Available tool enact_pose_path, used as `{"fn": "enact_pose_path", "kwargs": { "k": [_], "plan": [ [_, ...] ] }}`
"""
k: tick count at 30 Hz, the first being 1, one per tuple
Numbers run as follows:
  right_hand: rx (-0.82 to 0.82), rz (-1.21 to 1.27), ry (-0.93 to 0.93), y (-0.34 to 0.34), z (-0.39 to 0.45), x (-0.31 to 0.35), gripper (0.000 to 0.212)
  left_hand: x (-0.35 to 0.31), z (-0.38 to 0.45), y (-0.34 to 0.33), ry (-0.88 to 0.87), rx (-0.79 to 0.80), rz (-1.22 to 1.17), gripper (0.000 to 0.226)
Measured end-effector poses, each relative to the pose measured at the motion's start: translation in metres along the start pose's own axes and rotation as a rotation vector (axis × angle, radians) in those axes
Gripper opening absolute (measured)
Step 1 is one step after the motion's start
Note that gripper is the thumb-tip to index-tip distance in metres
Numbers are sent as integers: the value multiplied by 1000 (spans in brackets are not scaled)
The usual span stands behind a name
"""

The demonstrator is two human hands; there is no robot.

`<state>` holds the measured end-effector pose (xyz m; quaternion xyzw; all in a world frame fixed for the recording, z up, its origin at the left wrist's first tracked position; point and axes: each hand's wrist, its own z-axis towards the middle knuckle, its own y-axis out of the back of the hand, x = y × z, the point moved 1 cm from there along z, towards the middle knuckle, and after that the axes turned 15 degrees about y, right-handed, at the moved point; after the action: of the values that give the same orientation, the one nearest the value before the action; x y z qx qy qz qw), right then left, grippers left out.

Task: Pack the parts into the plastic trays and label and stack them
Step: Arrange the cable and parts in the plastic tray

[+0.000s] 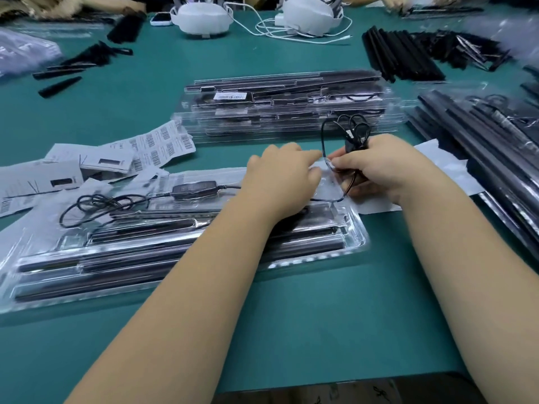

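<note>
A green table (122,106) carries everything; along its far right lie loose black bars (405,53) in a heap, and nearer on the right a fan of long dark bars (478,147) runs off the edge. At the far middle sit two white rounded devices (201,16) with white cables (291,32) coiled between them, a phone (160,19) just beside the left one; far left are scattered short black pieces (87,58). Printed label sheets (157,147) with barcodes spread across the left, partly lapping over the near tray's back edge.

Behind the hands stands a stack of filled clear trays (280,109), the top one bearing a white label (230,96); dark bars and coiled wire show through the plastic. The near clear tray (354,228) lies in front — long dark bars (145,275) fill its front channels, a shorter one sits in a middle slot, and a black controller (194,191) with its wire looped at the left rests along the back. Both forearms cross this tray and hide its right-hand middle part.

The right hand (379,167) grips a bundled black cable (354,132), loops standing up above the fingers, over the tray's back right corner; the left hand (281,167) pinches a strand of that cable where it meets the right thumb. A white paper (446,167) lies under the right wrist.
</note>
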<state>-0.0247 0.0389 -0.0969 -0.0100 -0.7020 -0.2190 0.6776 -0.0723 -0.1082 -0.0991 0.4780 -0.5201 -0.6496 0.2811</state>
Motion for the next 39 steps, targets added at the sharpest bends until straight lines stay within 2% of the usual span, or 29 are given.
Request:
{"fn": "enact_pose_path", "kwargs": {
  "k": [7, 10, 14, 17, 19, 22, 25, 30, 39],
  "plan": [
    [-1, 16, -79, 1, 1, 1, 10, 3, 4, 1, -83, -93, -159, 30],
    [19, 12, -72, 2, 0, 2, 7, 2, 5, 1, -57, -80, -191, 26],
    [89, 5, -60, 6, -2, 5, 5, 0, 7, -3, 37, -87, -166, 23],
    [108, -9, -56, 6, -3, 5, 4, -4, 8, -7, 74, -105, -60, 27],
    [107, -5, -59, 5, -3, 5, 4, -4, 7, -10, 70, -134, -2, 26],
    [102, 10, -66, 5, -3, 5, 3, -2, 8, -9, 64, -150, -43, 21],
    [115, 27, -66, 6, -4, 6, 6, -2, 7, -6, 14, -124, -104, 26],
    [79, 58, -73, 6, -4, 5, 8, -3, 5, -2, -81, -198, -80, 29],
    [64, 109, -81, 7, -1, 2, 7, -4, 7, -1, -54, -262, -88, 29]
  ]
}}
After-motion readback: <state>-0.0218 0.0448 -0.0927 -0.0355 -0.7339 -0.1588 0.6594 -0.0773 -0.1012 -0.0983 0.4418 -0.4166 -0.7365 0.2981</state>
